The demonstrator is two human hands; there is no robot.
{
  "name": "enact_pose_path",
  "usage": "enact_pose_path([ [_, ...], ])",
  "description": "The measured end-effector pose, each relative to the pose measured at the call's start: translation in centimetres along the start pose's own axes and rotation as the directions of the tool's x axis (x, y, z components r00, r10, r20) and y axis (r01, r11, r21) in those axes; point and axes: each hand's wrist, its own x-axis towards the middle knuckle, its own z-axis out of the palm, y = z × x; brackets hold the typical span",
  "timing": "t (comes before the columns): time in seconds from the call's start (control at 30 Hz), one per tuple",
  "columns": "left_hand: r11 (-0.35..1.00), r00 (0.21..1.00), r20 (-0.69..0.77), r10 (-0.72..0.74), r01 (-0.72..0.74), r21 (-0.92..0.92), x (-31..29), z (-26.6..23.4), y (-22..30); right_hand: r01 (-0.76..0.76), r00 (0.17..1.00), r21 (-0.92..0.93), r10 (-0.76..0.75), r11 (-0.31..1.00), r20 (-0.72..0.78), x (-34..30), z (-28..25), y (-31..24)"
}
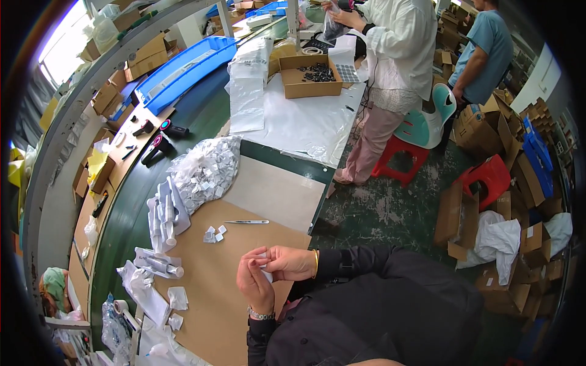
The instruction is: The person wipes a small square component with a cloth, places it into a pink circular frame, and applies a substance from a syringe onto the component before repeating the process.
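My left hand (256, 288), a watch at its wrist, and my right hand (294, 262), a yellow bangle at its wrist, meet over the brown work surface (210, 268). Between their closed fingers is a small white piece (267, 276), mostly covered, so its kind is not clear. Beyond the hands lie metal tweezers (247, 222) and several small white square pieces (213, 234). A large clear bag (207, 168) full of similar white squares rests farther off. To the left are white tube-like parts in wrapping (166, 213) and another wrapped white part (159, 263).
A crumpled white bag (145, 296) and small white sheets (177, 298) lie at the left. Farther off are black handheld tools (157, 148), a blue tray (183, 73) and a cardboard box of black parts (311, 88). Two people stand beyond, near red stools (400, 161) and stacked cartons.
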Motion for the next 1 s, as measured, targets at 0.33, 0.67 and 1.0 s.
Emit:
enact_pose_path([
  [0.33,0.999,0.999,0.009,-0.036,0.035,0.022,0.02,0.00,-0.03,-0.002,0.999,-0.008,0.003,1.000,0.050,-0.12,-0.23,-0.10],
  [0.67,0.997,0.997,0.024,-0.073,0.073,0.013,-0.05,0.14,-0.14,-0.007,1.000,0.011,0.007,1.000,0.001,-0.31,-0.23,-0.06],
  [1.0,0.997,0.997,0.026,-0.076,0.076,0.018,-0.08,0.22,0.04,-0.011,1.000,0.017,0.010,1.000,0.005,-0.37,-0.32,0.02],
])
